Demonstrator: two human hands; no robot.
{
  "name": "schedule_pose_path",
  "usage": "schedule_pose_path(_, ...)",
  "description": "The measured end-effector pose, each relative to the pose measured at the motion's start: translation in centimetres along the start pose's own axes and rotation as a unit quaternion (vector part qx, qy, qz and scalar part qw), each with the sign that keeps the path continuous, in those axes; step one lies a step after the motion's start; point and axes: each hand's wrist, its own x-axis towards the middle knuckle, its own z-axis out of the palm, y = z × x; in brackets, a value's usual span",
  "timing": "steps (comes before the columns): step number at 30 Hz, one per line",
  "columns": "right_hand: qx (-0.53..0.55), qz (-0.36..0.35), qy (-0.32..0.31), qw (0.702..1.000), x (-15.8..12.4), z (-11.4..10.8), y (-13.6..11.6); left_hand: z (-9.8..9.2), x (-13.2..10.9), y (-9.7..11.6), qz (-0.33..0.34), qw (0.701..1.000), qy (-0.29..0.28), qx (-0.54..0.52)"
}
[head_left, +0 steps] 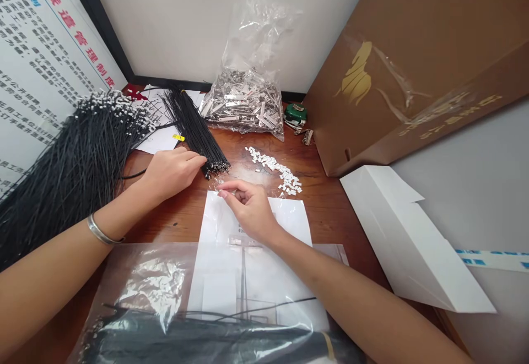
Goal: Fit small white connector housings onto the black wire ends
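Note:
A bundle of thin black cables (192,130) lies on the wooden table, its metal-tipped ends towards me. My left hand (176,171) is closed at the left side of those ends, fingertips against the bundle; what they pinch is hidden. Just right of it, my right hand (250,207) hovers over the top edge of a printed white sheet (289,215). Its thumb and forefinger are pinched together, and anything between them is too small to name. Small clear pieces (217,184) lie near its fingertips. Beyond are scattered small white connector-like pieces (273,166).
A large pile of black cables with white ends (95,149) stands at left. Metal clips fill a clear bag (248,102) at the back, beside a green object (295,113). A bag of black cables (206,336) lies in front. A brown box (397,66) stands right.

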Motion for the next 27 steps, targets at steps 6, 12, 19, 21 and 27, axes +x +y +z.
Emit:
schedule_pose_path(6, 0.014, 0.012, 0.006, 1.0, 0.0, 0.0, -0.1, -0.3, -0.2, -0.1, 0.006, 0.999, 0.017, 0.043)
schedule_pose_path(12, 0.017, -0.02, -0.003, 1.0, -0.2, -0.1, 0.1, -1.5, -0.7, 2.2, 0.018, 0.996, 0.08, -0.03)
schedule_pose_path(19, -0.142, -0.194, -0.087, 0.967, -1.0, -0.1, 0.0, -5.2, -1.6, 7.5, 0.077, 0.967, 0.119, -0.211)
schedule_pose_path(21, -0.217, -0.293, -0.144, 0.92, -1.5, 0.1, -0.2, -6.4, -1.2, 7.9, -0.025, 0.947, 0.167, -0.273)
schedule_pose_path(27, -0.325, -0.486, -0.239, 0.775, -4.2, 1.3, -1.7, -7.6, 1.1, 5.1, -0.244, 0.8, 0.204, -0.509)
